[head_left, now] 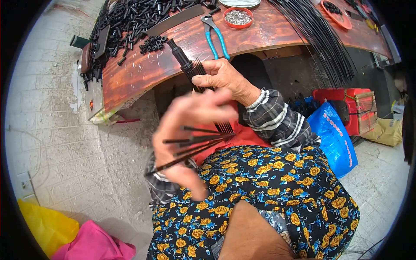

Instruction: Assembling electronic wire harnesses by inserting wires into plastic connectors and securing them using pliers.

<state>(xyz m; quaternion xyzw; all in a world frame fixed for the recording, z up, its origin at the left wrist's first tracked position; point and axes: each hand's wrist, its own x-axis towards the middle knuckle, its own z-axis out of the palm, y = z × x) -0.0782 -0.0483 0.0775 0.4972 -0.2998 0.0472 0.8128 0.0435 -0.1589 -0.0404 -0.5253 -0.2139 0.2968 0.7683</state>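
I see a reddish-brown wooden workbench (pixel 143 71) curving across the top of the view, its surface scuffed. Below it lies a pale grey tiled floor (pixel 65 143), dusty and littered with small scraps. A red crate (pixel 346 96) sits under the bench beside a blue plastic bag (pixel 336 138). Yellow (pixel 45 225) and pink (pixel 93 245) bags lie at lower left. Light is even and bright.

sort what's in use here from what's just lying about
In use: right hand gripping the black tube; left hand holding thin black rods.

Lying about: pliers, red dish, blue bag, pile of black parts.
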